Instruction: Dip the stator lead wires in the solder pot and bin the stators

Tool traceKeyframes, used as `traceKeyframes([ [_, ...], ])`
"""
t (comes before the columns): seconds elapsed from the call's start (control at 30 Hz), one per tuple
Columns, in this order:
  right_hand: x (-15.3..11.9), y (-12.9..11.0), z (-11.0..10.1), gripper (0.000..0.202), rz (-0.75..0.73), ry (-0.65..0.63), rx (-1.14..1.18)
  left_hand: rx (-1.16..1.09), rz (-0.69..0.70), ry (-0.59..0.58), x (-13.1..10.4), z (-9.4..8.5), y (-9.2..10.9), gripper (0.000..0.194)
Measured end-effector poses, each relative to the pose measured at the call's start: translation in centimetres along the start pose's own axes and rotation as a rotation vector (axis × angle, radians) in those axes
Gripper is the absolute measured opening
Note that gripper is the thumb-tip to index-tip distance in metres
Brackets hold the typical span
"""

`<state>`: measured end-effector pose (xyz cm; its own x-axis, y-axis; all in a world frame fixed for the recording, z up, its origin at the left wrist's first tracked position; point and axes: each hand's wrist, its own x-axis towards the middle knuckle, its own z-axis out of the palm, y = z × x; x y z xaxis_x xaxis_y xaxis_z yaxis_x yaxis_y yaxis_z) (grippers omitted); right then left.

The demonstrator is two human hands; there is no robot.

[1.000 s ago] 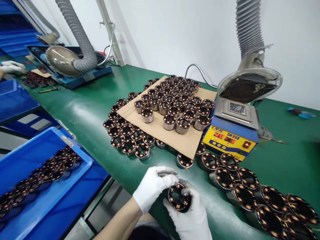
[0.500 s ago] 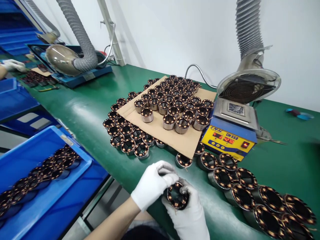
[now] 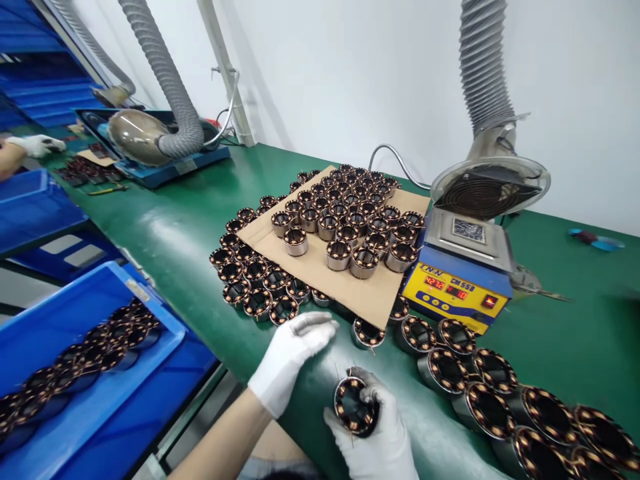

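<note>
My right hand (image 3: 384,427), in a white glove darkened at the fingertips, grips a motor stator (image 3: 354,424) with copper windings around its inner ring. Thin wire ends stick up from the stator's top edge. My left hand (image 3: 296,352), also gloved in white, is apart from it, up and to the left, fingers stretched out and nothing visible in them. Just beyond the left fingertips, a single stator (image 3: 369,335) sits partly under the cardboard sheet's (image 3: 300,265) near corner.
Many stators stand on and around the cardboard, with another row (image 3: 484,407) at right. Behind it is a yellow-and-blue solder pot (image 3: 450,293) under an extraction hood (image 3: 493,180). A blue bin (image 3: 75,433) of stators is at left. Far left shows another person's gloved hand (image 3: 40,145).
My left hand has come off the stator, moving left and slightly up, and its fingers have straightened. The right hand still holds the stator. The camera view has shifted slightly.
</note>
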<state>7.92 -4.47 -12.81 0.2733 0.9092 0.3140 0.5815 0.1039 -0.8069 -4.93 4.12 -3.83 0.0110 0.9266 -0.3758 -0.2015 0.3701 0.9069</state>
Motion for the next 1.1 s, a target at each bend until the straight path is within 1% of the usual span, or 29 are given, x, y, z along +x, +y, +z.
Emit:
traceKeyframes([
  [0.03,0.0,0.0,0.0,0.054,-0.008,0.008,-0.011,0.059,-0.033,-0.074,-0.2,-0.3,0.1,0.038],
  [0.07,0.0,0.0,0.1,0.054,-0.014,0.014,-0.021,0.135,-0.07,-0.158,-0.4,-0.5,0.2,0.035],
  [0.13,0.0,0.0,0.0,0.052,-0.022,0.01,-0.034,0.271,-0.121,-0.286,-0.8,-0.4,0.3,0.02],
  [0.2,0.0,0.1,0.0,0.051,-0.024,-0.008,-0.041,0.332,-0.14,-0.335,-0.7,0.0,0.5,0.013],
  [0.3,0.0,0.3,-0.1,0.052,-0.023,-0.024,-0.043,0.354,-0.186,-0.382,0.2,0.5,1.2,0.012],
  [0.33,0.0,0.3,-0.1,0.051,-0.027,-0.022,-0.039,0.364,-0.184,-0.376,0.5,0.5,1.6,0.011],
  [0.4,0.1,0.3,-0.1,0.049,-0.046,-0.016,-0.024,0.368,-0.133,-0.295,1.1,0.2,2.1,0.015],
  [0.47,0.2,0.3,-0.1,0.048,-0.071,-0.005,-0.019,0.365,-0.054,-0.177,1.1,-0.1,2.2,0.026],
  [0.5,0.2,0.2,-0.1,0.047,-0.085,0.001,-0.027,0.376,-0.024,-0.154,0.9,-0.2,2.2,0.035],
  [0.53,0.3,0.1,-0.1,0.046,-0.099,0.008,-0.037,0.4,-0.015,-0.169,0.6,-0.2,2.0,0.044],
  [0.6,0.4,-0.1,-0.2,0.047,-0.116,0.019,-0.067,0.455,-0.036,-0.27,-0.2,0.0,1.2,0.053],
  [0.63,0.4,-0.2,-0.2,0.048,-0.116,0.019,-0.085,0.472,-0.046,-0.308,-0.6,0.3,0.8,0.052],
  [0.67,0.4,-0.2,-0.3,0.05,-0.113,0.017,-0.103,0.477,-0.051,-0.313,-1.0,0.5,0.3,0.048],
  [0.73,0.4,-0.4,-0.4,0.053,-0.106,0.012,-0.132,0.454,-0.049,-0.241,-1.4,1.0,-0.6,0.036],
  [0.8,0.4,-0.4,-0.5,0.052,-0.112,0.01,-0.138,0.428,-0.047,-0.154,-1.5,1.4,-1.1,0.028],
  [0.87,0.4,-0.2,-0.5,0.051,-0.117,0.011,-0.121,0.418,-0.048,-0.116,-1.5,1.7,-1.3,0.025],
  [0.93,0.3,0.1,-0.5,0.051,-0.112,0.006,-0.094,0.437,-0.032,-0.105,-1.6,1.7,-1.1,0.021],
  [1.0,0.2,0.5,-0.3,0.051,-0.105,0.006,-0.05,0.472,-0.022,-0.126,-1.7,1.6,-0.7,0.022],
  [1.03,0.1,0.6,-0.3,0.052,-0.095,0.005,-0.034,0.485,-0.02,-0.141,-1.8,1.4,-0.5,0.026],
  [1.1,-0.2,0.6,-0.2,0.057,-0.044,0.002,-0.038,0.506,-0.014,-0.15,-2.1,0.8,-0.5,0.041],
])
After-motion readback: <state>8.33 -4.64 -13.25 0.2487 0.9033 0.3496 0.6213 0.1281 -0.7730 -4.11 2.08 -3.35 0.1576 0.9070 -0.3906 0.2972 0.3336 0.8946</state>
